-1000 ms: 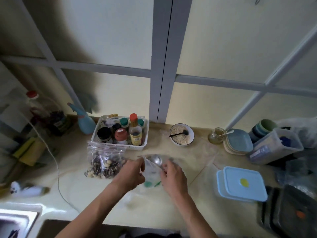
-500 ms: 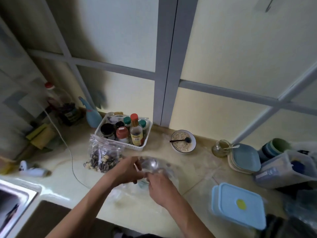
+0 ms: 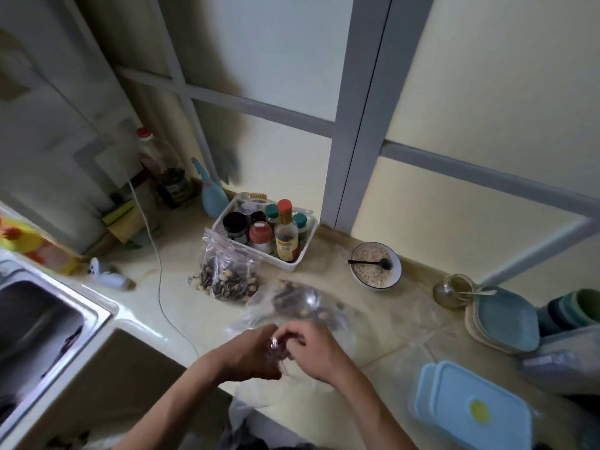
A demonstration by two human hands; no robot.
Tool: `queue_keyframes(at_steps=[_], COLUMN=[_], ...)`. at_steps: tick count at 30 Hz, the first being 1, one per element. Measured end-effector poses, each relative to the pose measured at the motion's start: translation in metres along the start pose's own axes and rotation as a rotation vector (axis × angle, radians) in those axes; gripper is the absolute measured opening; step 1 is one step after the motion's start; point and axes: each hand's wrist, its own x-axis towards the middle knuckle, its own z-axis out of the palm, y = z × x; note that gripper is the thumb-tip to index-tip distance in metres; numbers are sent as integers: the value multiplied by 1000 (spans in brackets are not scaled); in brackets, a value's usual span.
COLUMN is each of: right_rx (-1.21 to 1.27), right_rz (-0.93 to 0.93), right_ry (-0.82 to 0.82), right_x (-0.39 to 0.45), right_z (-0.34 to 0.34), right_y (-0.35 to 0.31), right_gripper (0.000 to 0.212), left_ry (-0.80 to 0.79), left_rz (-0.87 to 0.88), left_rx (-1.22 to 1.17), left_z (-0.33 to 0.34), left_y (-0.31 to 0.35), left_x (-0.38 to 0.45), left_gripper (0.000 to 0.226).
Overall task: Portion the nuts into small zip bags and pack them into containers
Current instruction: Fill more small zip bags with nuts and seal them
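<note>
So we've got both hands meeting just in front of the big nut bag (image 3: 227,277), low over the bench (image 3: 181,319). Our left hand (image 3: 250,355) is curled, fingers pinching a small clear zip bag (image 3: 276,347), and our right hand (image 3: 316,352) is curled in too, fingertips on the same bag from the other side (it's blurry, so we can't tell exactly how much of the bag each hand has).

The big nut bag stands open-topped on the bench, full of dark seeds and pale nuts, touching the front of the white basket (image 3: 289,261) of jars and sauce bottles. Right of the big nut bag, and just beyond our hands, lies another clear bag (image 3: 305,306) with some nuts inside, flat on the bench.

Further right of the nut bag sits a bowl (image 3: 375,267) of oats with a dark spoon in it, then a small glass jar (image 3: 454,290) and a stack of blue plates (image 3: 506,319). The light blue lidded containers (image 3: 470,407) sit well to the right of the nut bag, near the bench's front edge. A steel sink (image 3: 42,323) is off to the left of it.
</note>
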Motion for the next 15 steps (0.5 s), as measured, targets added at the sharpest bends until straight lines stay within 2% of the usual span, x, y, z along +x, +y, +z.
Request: queue_keyframes(at_steps=[2, 3, 4, 8, 11, 13, 15], right_rx=[-18, -84, -146, -363, -445, -392, -278], right_rz=[89, 130, 167, 280, 366, 419, 460], right_ry=[128, 110, 33, -376, -472, -377, -141], right_x=[5, 6, 7, 8, 7, 9, 14], right_z=[4, 4, 6, 32, 53, 56, 51], right_y=[8, 11, 13, 24, 33, 39, 43], right_gripper=[29, 28, 31, 47, 60, 71, 76], left_ry=[-129, -175, -190, -97, -19, 46, 66], left_rz=[-137, -196, -251, -366, -346, -282, -225], left_rx=[3, 8, 14, -65, -261, -325, -358], left_z=[10, 16, 21, 32, 33, 30, 25], left_y=[-14, -23, -31, -57, -59, -57, -51], left_x=[-1, -1, -1, 4, 9, 13, 16], left_gripper=[41, 41, 44, 83, 97, 105, 111])
